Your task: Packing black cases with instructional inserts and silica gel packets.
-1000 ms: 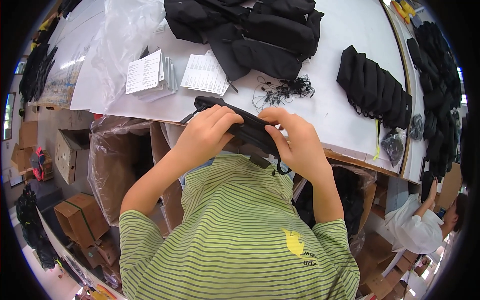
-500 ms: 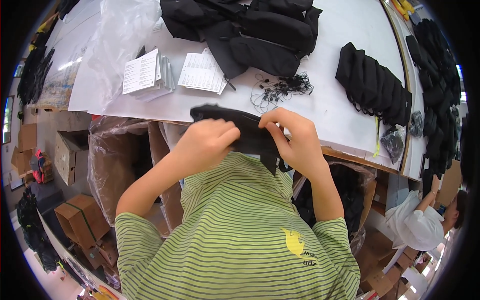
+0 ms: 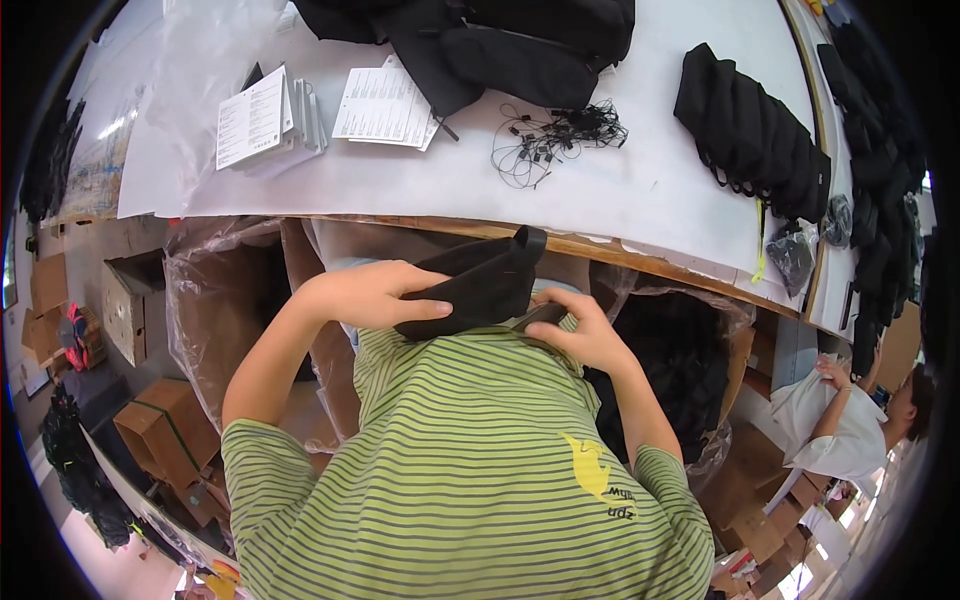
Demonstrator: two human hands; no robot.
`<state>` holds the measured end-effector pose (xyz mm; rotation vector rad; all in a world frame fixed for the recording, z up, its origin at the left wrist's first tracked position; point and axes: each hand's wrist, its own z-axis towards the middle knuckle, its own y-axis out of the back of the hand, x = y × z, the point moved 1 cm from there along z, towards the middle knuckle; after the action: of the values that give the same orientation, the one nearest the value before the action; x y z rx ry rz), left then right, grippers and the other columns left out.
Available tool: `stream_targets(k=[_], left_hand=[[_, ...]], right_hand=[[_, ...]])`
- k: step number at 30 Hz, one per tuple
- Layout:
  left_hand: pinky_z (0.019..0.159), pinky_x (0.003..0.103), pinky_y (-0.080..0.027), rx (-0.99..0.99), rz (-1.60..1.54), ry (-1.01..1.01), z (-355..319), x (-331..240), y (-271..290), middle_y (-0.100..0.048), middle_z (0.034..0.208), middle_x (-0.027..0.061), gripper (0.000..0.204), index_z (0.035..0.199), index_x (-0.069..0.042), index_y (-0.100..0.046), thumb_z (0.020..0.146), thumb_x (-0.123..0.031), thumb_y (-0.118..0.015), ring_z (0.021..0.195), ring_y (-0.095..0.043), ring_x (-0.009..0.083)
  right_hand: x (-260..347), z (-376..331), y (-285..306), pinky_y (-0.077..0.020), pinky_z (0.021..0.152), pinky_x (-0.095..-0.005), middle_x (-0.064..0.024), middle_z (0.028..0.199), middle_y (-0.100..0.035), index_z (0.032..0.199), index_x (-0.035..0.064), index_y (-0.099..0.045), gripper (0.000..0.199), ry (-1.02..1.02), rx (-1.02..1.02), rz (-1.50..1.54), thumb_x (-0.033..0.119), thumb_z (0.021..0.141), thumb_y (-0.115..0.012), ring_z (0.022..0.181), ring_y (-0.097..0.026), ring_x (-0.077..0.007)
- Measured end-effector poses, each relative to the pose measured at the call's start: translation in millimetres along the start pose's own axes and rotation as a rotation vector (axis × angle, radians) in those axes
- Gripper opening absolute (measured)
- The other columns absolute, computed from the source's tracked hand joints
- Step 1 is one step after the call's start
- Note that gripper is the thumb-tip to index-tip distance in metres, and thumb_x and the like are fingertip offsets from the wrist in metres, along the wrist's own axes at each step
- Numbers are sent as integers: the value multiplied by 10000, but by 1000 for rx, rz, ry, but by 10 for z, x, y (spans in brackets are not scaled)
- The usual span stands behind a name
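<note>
left hand (image 3: pixel 365 293): clamped on black pouch (image 3: pixel 485 285);
right hand (image 3: pixel 594 336): pinching dark strip (image 3: pixel 546 315);
cords (image 3: pixel 575 132): out past my grip

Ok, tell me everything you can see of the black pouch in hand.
The pouch is long, soft-looking black fabric, with a loop standing at its upper right. It is tilted, right end higher, in front of the striped shirt. The left hand grips its left end, thumb across the near face; the right hand is by its lower right, contact unclear.
</note>
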<state>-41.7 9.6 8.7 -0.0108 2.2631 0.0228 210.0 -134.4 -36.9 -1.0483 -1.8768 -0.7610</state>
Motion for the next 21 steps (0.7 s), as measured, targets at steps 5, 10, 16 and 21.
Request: stream_targets(k=[5, 10, 16, 21], left_hand=[[857, 312, -427, -96, -160, -157, 98, 299, -41, -624, 968, 80, 492, 1215, 21, -550, 972, -401, -481, 900, -541, 181], [687, 242, -410, -213, -275, -71, 155, 362, 83, -597, 789, -11, 325, 1031, -1, -576, 932, -310, -592, 740, -476, 66], [618, 262, -416, -431, -62, -79, 102, 22, -9, -625, 709, 72, 289, 873, -1, -561, 865, -266, -674, 626, -504, 119], [566, 329, -428, -461, 132, -170, 8, -194, -110, -628, 684, 134, 298, 856, -6, -565, 827, -272, -699, 580, -562, 282]], right_hand=[[-33, -197, 257, -444, 843, -265, -59, 961, -637, 1073, -24, -626, 310, 95, -249, 265, 149, 826, -696, 893, -594, -165], [-249, -385, 583, -471, 730, -261, -158, 1105, -618, 1364, 78, -395, 660, 449, -130, 1192, 302, 833, -714, 825, -608, -151], [-297, -22, 680, -416, 746, -290, -19, 886, -610, 1150, 56, -584, 377, 615, -564, 1257, 357, 925, -583, 805, -504, -145], [13, 584, 256, -457, 677, -296, -45, 829, -622, 1041, 72, -609, 324, 191, -586, 1641, 362, 975, -479, 756, -559, -169]])
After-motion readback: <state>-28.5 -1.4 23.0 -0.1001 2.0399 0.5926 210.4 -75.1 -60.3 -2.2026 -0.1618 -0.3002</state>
